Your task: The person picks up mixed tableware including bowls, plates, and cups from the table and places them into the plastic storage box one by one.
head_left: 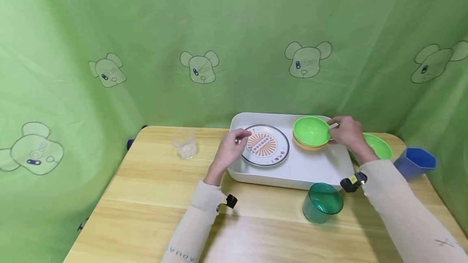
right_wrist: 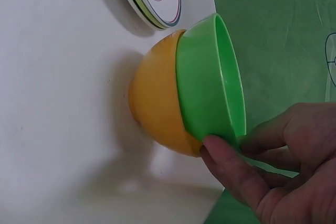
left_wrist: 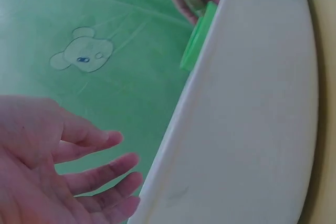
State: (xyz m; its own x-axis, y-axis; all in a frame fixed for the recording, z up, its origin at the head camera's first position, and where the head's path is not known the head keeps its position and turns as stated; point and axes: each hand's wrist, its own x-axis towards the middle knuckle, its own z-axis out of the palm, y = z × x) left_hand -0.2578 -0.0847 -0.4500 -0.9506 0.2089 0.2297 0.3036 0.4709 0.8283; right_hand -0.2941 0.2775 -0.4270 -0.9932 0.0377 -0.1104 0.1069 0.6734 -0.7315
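At the right of the white tray (head_left: 307,169), my right hand (head_left: 346,133) pinches the rim of a light green bowl (head_left: 311,132) between thumb and fingers. That bowl sits inside an orange bowl (right_wrist: 155,95), which shows below it in the right wrist view. A patterned plate (head_left: 262,145) tops a small stack on the tray's left half; a green edge shows beneath it in the right wrist view. Beside the plate's left edge is my left hand (head_left: 231,145), holding nothing, its fingers loosely bent and spread in the left wrist view.
A teal cup (head_left: 321,204) stands close to the tray's front edge. Right of the tray are a green bowl (head_left: 378,146), partly behind my right arm, and a blue cup (head_left: 417,163). A clear glass (head_left: 185,145) stands at left. Green curtain (head_left: 248,84) hangs behind the table.
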